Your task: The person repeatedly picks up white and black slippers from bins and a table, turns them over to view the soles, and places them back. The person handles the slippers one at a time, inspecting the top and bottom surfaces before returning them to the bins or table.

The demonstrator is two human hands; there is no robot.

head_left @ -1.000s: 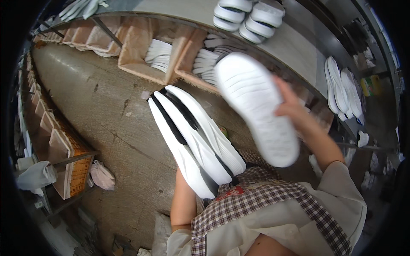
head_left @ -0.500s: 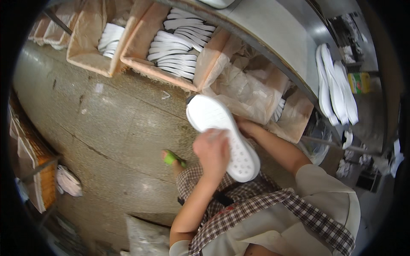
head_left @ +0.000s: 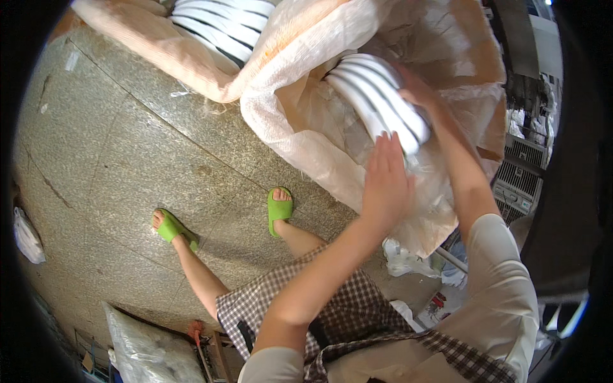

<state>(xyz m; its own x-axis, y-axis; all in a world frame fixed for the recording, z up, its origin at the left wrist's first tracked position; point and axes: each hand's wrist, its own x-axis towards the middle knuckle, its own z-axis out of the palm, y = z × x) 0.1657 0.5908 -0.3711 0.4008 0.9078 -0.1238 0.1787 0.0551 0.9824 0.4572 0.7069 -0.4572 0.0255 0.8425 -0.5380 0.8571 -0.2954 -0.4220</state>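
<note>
A row of white shoe soles [head_left: 370, 96], standing on edge side by side with dark gaps between them, sits inside a lined woven sack. My left hand [head_left: 388, 182] reaches in from the near side, its fingers stretched out and touching the soles' near end. Along the row's right side, my right hand [head_left: 418, 89] is closed on the outermost sole, thumb at its upper edge. Its other fingers are blurred and partly hidden behind that sole.
The peach woven sack [head_left: 271, 124] gapes open with clear plastic lining. Another sack [head_left: 159, 41] holding more soles stands to its left. My feet in green slippers [head_left: 280, 207] are on the speckled floor [head_left: 128, 159]. A stuffed clear plastic bag [head_left: 150, 348] lies at lower left.
Earlier I held a single white sole in front of me, with my left hand over its face. Now both hands are down in a sack at a row of soles, and my view is closer to the sacks.
</note>
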